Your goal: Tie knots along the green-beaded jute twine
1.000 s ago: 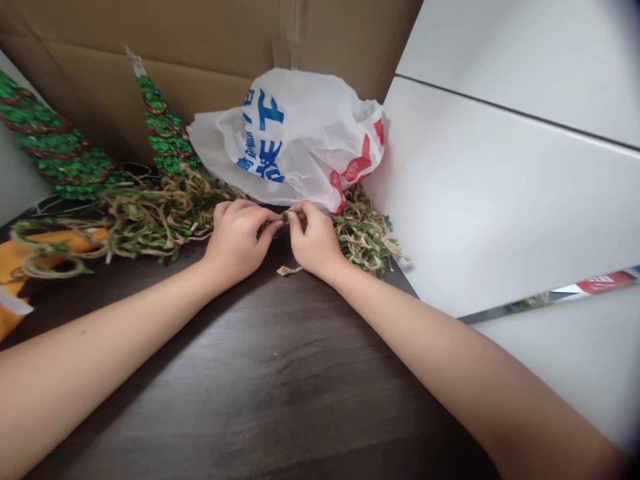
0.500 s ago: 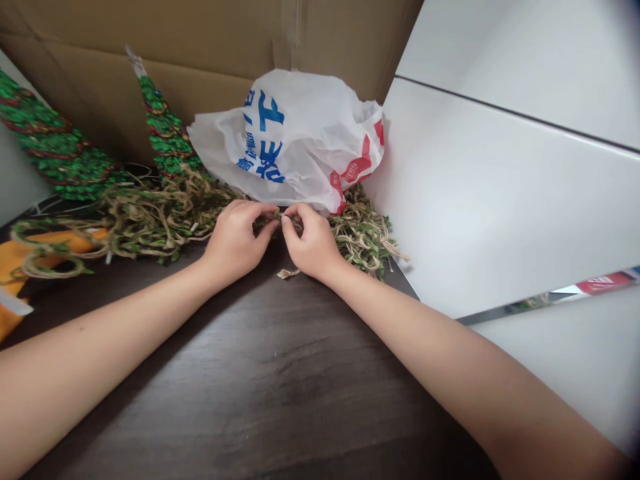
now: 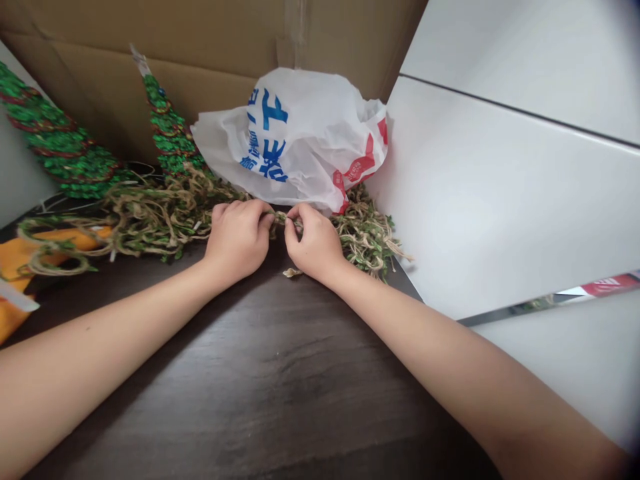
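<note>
Between my hands runs a short stretch of twine garland [image 3: 280, 218], brown cord with small green leaves. My left hand [image 3: 241, 237] pinches it from the left, thumb against fingers. From the right, my right hand [image 3: 314, 239] pinches the same strand between thumb and forefinger. A tangled heap of the leafy twine [image 3: 155, 213] lies left of my hands, and another bunch [image 3: 369, 233] lies at the right, partly behind my right hand. One frayed twine end [image 3: 292, 273] rests on the table just below my right hand.
A white plastic bag [image 3: 310, 133] with blue and red print lies behind my hands, against a cardboard box [image 3: 200, 40]. Two green tinsel trees [image 3: 65, 147] stand at the left, near an orange cloth-like item [image 3: 20, 267]. White panels border the dark table [image 3: 250, 387] at right.
My fingertips have drawn slightly apart, so more of the twine shows between them. My left thumb now lies closer to its fingers. The whole view has shifted a little.
</note>
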`<state>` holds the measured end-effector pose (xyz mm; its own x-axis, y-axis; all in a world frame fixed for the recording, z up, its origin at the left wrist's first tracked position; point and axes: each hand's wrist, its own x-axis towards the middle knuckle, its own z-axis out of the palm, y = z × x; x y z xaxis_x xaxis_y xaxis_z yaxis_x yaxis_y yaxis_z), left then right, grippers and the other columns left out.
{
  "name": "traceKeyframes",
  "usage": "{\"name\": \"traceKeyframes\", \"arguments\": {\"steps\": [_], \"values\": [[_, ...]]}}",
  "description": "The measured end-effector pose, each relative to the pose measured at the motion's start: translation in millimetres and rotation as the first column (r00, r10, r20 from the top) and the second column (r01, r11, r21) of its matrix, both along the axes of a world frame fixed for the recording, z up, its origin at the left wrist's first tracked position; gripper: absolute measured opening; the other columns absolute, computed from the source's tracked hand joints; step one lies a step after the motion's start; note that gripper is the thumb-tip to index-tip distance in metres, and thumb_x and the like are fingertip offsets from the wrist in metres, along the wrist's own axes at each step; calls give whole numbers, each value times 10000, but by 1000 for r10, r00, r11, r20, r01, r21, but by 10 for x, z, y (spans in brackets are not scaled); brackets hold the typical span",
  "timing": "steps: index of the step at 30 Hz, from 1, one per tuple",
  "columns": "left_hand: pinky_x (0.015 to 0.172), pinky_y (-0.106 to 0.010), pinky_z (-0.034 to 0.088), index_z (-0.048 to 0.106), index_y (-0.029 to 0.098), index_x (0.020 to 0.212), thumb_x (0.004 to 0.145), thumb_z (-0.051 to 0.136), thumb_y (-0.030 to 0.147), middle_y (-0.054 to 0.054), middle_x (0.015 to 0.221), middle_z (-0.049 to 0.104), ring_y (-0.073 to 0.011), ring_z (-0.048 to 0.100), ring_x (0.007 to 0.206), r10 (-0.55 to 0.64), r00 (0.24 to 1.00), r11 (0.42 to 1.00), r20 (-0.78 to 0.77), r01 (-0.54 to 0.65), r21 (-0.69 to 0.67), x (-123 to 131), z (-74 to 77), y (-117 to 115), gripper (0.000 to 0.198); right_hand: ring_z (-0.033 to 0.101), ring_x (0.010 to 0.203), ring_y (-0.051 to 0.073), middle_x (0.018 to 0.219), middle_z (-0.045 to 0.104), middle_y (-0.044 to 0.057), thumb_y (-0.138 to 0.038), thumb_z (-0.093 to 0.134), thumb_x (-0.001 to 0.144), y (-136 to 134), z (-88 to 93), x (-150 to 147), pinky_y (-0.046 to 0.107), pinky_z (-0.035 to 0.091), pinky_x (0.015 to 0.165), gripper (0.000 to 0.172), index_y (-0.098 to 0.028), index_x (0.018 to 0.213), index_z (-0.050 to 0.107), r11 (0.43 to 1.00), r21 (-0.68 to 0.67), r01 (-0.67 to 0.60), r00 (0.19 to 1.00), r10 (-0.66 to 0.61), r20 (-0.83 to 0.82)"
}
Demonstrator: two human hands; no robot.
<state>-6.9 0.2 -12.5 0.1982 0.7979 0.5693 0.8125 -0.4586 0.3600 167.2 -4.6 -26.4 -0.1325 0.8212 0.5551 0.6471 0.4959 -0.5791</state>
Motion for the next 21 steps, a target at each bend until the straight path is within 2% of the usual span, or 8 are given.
{"name": "traceKeyframes", "arguments": {"steps": [7,12,17,21], "values": [[938,-454,580,703,195,983,941,581,332,-97,989,785,-277,720,932,-136,983,981,126,151,-122,7,10,15,188,681,952,244,1032,734,89,-313,505,988,82,-31,9,415,550,920,86,-245,985,557,997,-66,-51,996,46,-71],[998,-449,592,752,197,1021,913,643,287,-92,1055,817,-273,740,987,-139,978,983,154,154,-95,9,8,6,178,684,1020,255,1082,735,98,-343,440,1042,103,-32,32,422,534,956,146,-246,1028,548,991,-50,-121,991,117,-70],[965,-413,600,765,213,1069,972,595,249,-69,1052,827,-253,760,971,-122,966,984,227,147,-99,-12,-21,29,200,684,1056,276,1120,738,116,-323,419,1060,93,-47,34,431,527,963,202,-226,1114,588,990,-90,-111,994,112,11],[951,-400,599,744,193,1121,975,590,216,-80,1081,819,-249,766,994,-159,946,983,283,177,-39,-21,-68,59,213,688,1038,275,1118,742,113,-315,426,1060,73,-26,20,422,521,947,223,-221,1143,609,987,-127,-103,994,106,24]]}}
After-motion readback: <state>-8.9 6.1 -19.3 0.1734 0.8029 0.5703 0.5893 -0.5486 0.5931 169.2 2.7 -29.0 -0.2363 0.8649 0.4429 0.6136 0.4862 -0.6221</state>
